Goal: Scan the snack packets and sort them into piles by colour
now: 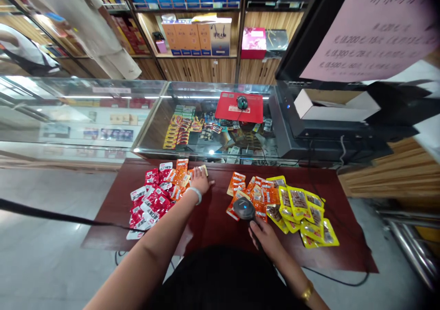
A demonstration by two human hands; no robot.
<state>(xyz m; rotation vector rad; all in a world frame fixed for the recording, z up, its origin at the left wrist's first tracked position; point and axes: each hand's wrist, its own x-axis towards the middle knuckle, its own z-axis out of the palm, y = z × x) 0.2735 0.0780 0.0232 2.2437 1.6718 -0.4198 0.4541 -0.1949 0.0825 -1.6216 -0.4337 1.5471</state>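
Observation:
My right hand (265, 237) grips a dark handheld barcode scanner (244, 209) by its handle. A small blue light glows on the scanner's head, which hangs over orange snack packets (257, 194) on the table. At the back edge of the table, my left hand (200, 182) lies over a second group of orange snack packets (179, 177), fingers stretched out and thumb apart. What is under its palm is hidden. Red-and-white snack packets (151, 205) are heaped left of that hand. Yellow snack packets (299, 204) lie in a pile to the right of the scanner.
The brown table (213, 227) stands against a glass display counter (206, 153). On the glass lie a red mouse pad (225, 106) and a mouse (242, 102). A black machine (292, 131) with an open white box (338, 111) stands at right. Cables trail near the table.

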